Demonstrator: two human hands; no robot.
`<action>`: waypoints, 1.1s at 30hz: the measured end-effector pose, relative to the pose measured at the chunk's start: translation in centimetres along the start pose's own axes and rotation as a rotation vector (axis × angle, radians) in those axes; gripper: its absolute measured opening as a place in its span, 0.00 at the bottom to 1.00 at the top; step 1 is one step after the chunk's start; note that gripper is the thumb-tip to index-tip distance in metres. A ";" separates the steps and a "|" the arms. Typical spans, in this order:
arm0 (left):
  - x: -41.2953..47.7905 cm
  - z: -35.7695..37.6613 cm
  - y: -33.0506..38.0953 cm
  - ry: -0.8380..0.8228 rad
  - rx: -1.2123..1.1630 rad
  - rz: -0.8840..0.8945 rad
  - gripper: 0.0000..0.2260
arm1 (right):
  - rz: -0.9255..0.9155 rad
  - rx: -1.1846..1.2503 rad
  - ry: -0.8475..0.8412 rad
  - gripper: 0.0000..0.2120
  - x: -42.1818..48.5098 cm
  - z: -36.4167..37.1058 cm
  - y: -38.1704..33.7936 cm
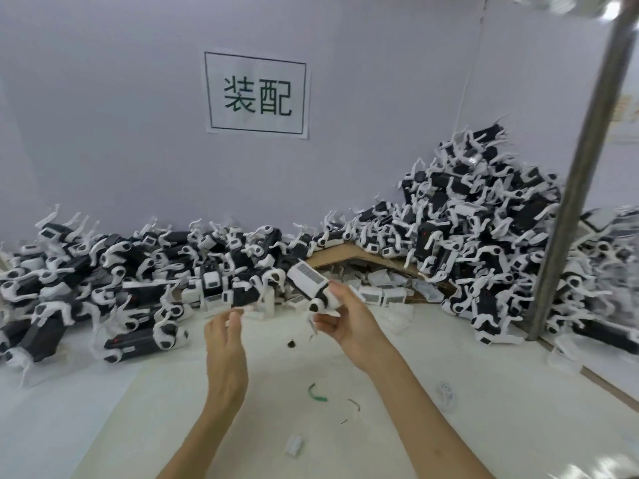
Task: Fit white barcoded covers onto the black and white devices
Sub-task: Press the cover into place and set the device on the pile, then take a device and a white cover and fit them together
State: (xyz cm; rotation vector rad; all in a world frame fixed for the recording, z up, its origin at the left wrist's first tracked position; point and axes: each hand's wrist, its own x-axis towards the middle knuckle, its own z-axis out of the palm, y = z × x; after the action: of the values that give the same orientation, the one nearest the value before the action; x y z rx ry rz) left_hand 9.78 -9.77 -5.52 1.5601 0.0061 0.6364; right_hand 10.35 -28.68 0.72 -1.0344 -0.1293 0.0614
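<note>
**Cover on, device held over the bench**

Right hand (345, 316) grips one black and white device (316, 299) above the white table (484, 392). The fingers curl round its lower end, near the round black-centred hub. A white barcoded cover (306, 275) lies along its upper face, label side up, tilted towards the left pile. Left hand (224, 340) hovers just beside it, palm turned inward, fingers loosely spread and holding nothing that I can make out.

From where I stand the cover looks placed, though whether it has clicked home I cannot tell. To finish well, I would bring the free hand up, lay the thumb flat on the label and press evenly along it while the other hand braces the body from below. Then check that no edge stands proud on any side. Keeping the thin white limbs out of the seam matters too; one caught underneath would leave the cover crooked.

A brown cardboard box (349, 252) sits against the back wall, half buried and sagging, so its exact shape is hard to read. Loose white covers (382, 294) fill the space under its flap and spill onto the table. Devices are not boxed at all: one heap (86, 271) sprawls on the left and a taller heap (484, 229) climbs the wall on the right, by a metal pole (581, 167). A stray white cover (294, 445) and a green scrap (316, 392) lie on the near table.
</note>
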 end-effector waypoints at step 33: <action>0.6 -0.5 0.0 0.087 -0.065 -0.337 0.09 | 0.015 -0.711 0.086 0.09 -1.8 -4.2 1.8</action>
State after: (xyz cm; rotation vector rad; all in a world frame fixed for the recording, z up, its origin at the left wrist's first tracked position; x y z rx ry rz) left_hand 10.11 -9.04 -5.31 1.4252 0.3053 0.4319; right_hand 9.18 -31.55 -3.05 -1.7458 -0.0640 -0.0195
